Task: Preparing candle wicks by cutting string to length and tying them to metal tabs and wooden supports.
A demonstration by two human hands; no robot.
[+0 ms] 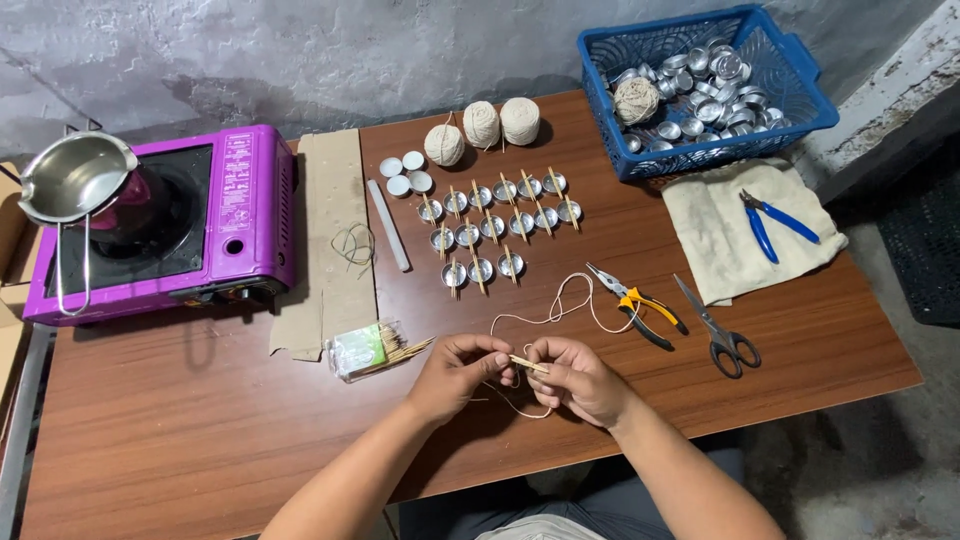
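My left hand [458,372] and my right hand [578,378] meet near the table's front edge, both pinching a small wooden stick [527,364]. A length of pale string [556,312] loops from the stick across the table. Beyond my hands stand rows of small metal cups [497,222], each with a stick laid across it. A pack of wooden sticks [372,349] lies just left of my left hand.
A purple portable stove [235,215] with a steel pot [72,178] sits at the left. Three balls of twine [482,126] lie at the back. A blue basket [790,112] holds several metal cups. Yellow-handled pliers [640,306], scissors [720,332] and blue pliers [775,224] on a cloth lie to the right.
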